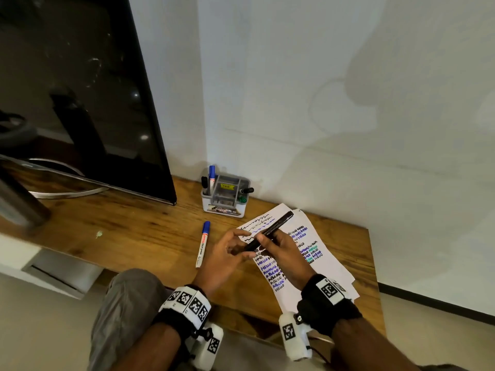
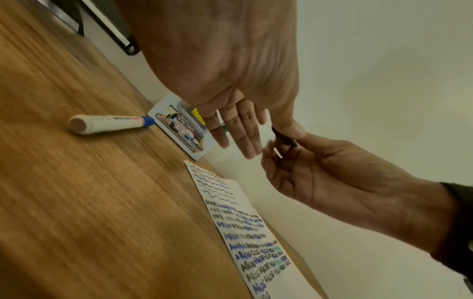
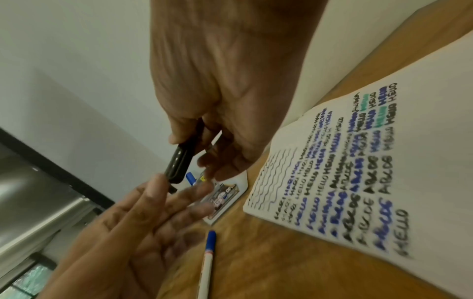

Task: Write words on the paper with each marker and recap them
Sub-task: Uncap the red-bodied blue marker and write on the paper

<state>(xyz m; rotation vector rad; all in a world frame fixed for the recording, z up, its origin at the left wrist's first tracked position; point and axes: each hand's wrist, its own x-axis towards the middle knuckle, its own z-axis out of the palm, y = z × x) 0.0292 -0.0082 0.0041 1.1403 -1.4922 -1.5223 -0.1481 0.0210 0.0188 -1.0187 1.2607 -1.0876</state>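
Observation:
My right hand (image 1: 265, 245) grips a black marker (image 1: 276, 223) by its middle and holds it slanted above the white paper (image 1: 292, 293), which is filled with rows of black, blue and green words. In the right wrist view the black marker (image 3: 179, 161) points down-left out of my right hand (image 3: 194, 153). My left hand (image 1: 238, 245) reaches to its lower end with straight, spread fingers. The left wrist view shows my left hand (image 2: 271, 141) with the thumb (image 2: 291, 129) touching that end of the black marker (image 2: 284, 139). Whether a cap sits on that end is unclear.
A capped blue-and-white marker (image 1: 202, 243) lies on the wooden table (image 1: 134, 231) left of my hands. A white desk organizer (image 1: 223, 207) with several markers stands against the wall behind it. A dark monitor (image 1: 80, 89) fills the back left. The table edge is near my knee.

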